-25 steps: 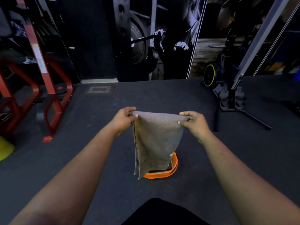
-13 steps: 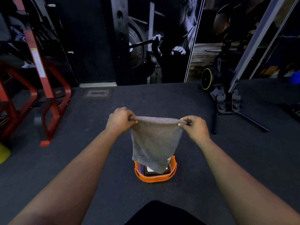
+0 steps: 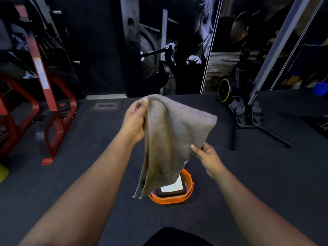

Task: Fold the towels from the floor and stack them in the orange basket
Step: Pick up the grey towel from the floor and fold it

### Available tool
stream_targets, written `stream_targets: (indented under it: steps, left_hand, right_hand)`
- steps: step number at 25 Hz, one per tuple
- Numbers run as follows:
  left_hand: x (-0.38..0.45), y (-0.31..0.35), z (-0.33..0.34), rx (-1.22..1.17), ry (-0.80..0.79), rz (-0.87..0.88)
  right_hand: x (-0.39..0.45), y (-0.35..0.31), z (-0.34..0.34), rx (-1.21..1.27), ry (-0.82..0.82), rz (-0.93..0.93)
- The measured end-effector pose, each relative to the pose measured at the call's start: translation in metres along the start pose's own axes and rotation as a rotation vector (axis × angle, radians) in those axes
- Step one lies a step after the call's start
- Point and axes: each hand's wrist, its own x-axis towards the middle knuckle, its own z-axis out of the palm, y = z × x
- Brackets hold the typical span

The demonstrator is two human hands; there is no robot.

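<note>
Head view, near to far. Both forearms reached forward over the dark floor. The orange basket sat on the floor just beyond the body, holding a stack with a white folded piece on top; the lower tail of the grey towel hung in front of its left rim.

Change: half a second ago both hands held the towel's top edge level and taut. Now the right hand had dropped low, thumb and fingers pinching a lower side edge, while the left hand had risen, fingers curled round the top corner. The cloth draped diagonally between them. Judgement: a further fold was under way; towel not yet in the basket.

Farther off: red rack at left, a stand at right, wall mural behind.
</note>
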Motion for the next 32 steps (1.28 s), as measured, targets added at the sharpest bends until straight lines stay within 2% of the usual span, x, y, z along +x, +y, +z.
stream_targets:
  steps: [2,4,7,9,11,12,14,16,18,19,21,23,25,27,30,32]
  left_hand:
    - [-0.027,-0.030,-0.036,0.149,-0.069,-0.120]
    - [-0.069,-0.073,-0.067,0.326,-0.128,-0.349]
    - [-0.075,-0.109,-0.086,0.229,0.006,-0.429]
    - [-0.057,-0.110,-0.089,0.003,0.125,-0.414]
    - [-0.049,-0.108,-0.090,-0.142,0.136,-0.387]
    - [-0.051,-0.110,-0.096,-0.063,0.074,-0.388]
    - [-0.060,-0.124,-0.114,0.295,-0.007,-0.420]
    - [-0.059,-0.135,-0.129,0.455,0.109,-0.437]
    - [-0.053,-0.139,-0.130,0.446,0.236,-0.431]
    - [-0.049,-0.142,-0.128,0.446,0.265,-0.412]
    - [-0.038,-0.152,-0.129,0.475,0.240,-0.374]
    - [-0.029,-0.160,-0.132,0.546,0.082,-0.369]
    - [-0.015,-0.176,-0.133,0.859,-0.146,-0.360]
    - [-0.004,-0.198,-0.123,1.229,-0.292,-0.354]
    - [0.012,-0.240,-0.105,1.682,-0.256,-0.389]
    - [0.025,-0.274,-0.103,1.846,-0.291,-0.401]
  right_hand:
    - [0.005,-0.005,0.008,0.156,0.042,0.052]
    - [0.009,-0.004,0.012,0.161,0.102,0.108]
    - [0.007,0.015,0.012,0.195,0.119,0.163]
    - [-0.002,0.028,0.014,0.279,0.023,0.198]
    - [-0.009,0.033,0.019,0.146,-0.093,0.251]
    - [-0.009,0.036,0.024,0.099,-0.098,0.256]
    - [-0.006,0.038,0.036,0.089,0.018,0.252]
    - [0.003,0.037,0.046,-0.124,0.162,0.241]
    - [0.009,0.040,0.052,-0.380,0.266,0.241]
    - [0.011,0.042,0.052,-0.393,0.281,0.241]
    - [0.019,0.046,0.045,-0.343,0.175,0.227]
    - [0.033,0.057,0.034,-0.439,-0.043,0.210]
    - [0.052,0.073,0.024,-0.702,-0.196,0.172]
    - [0.072,0.095,0.017,-0.884,-0.262,0.191]
    - [0.106,0.130,0.004,-1.161,-0.308,0.194]
    - [0.137,0.154,-0.013,-1.363,-0.366,0.195]
